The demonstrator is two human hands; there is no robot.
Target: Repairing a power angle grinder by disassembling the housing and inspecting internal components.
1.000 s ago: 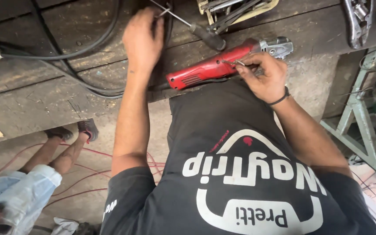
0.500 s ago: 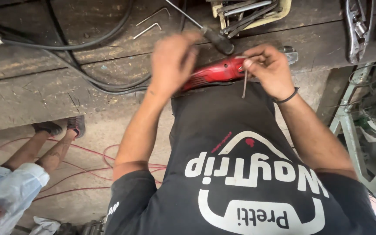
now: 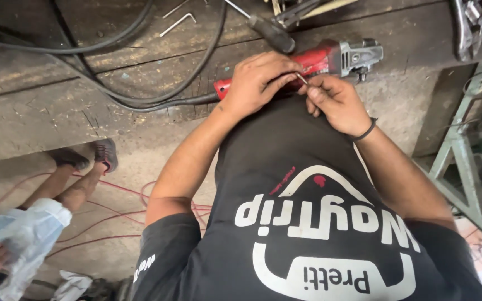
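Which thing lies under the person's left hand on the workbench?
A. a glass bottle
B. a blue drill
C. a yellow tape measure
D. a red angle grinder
D: the left hand rests on the red angle grinder, whose grey metal head sticks out to the right.

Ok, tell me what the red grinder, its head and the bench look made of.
Red grinder: the body looks like glossy moulded plastic. Its head: dull grey, probably cast metal. Bench: rough, dark wood, with visible grain, plank seams and scratches. Left hand rests on the grinder; right hand pinches a thin metal pin.
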